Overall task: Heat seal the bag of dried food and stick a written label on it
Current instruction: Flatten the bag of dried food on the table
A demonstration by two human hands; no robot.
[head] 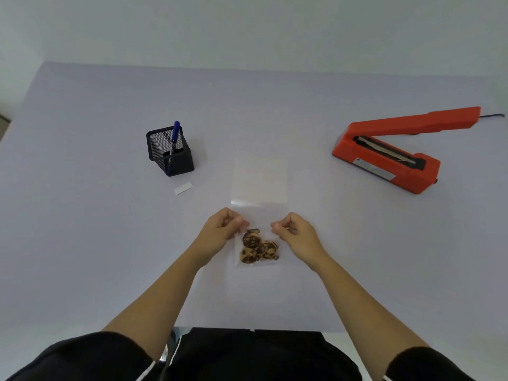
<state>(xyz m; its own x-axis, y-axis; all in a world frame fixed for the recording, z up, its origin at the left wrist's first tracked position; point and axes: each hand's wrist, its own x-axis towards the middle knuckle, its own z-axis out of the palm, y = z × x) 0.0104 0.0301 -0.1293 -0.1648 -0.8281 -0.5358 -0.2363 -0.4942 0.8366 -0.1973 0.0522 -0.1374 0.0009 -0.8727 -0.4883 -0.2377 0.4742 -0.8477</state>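
1. Tabletop [82, 243]: a pale, plain surface that carries every item. The person sits at its near edge with both forearms extended over it.
2. Heat sealer [384, 158]: an orange impulse unit at the right, well apart from the hands. Its lever arm is raised, which exposes the sealing strip.
3. Clear plastic bag [259, 182]: lies flat at the centre of the tabletop, its long axis running away from the person. The far portion is unfilled; which end is the open mouth cannot be told. The film is thin, light, limp and likely slippery, so it will sag and crease if held at one point only.
4. Mesh pen holder [170, 152]: black, at the left, with a blue marker [174, 138] standing in it.
5. Left hand [220, 229] and right hand [295, 232]: each set of fingers is closed in a pinch on a side edge of the bag, just above the contents. This two-edge hold is the recommended grip, as it keeps the film taut.
6. Dried food slices [258, 247]: brown, clustered at the near end of the bag. They are light and probably brittle; avoid pressing on them.
7. Blank white label [183, 187]: lies flat just in front of the pen holder, not yet written on or applied.
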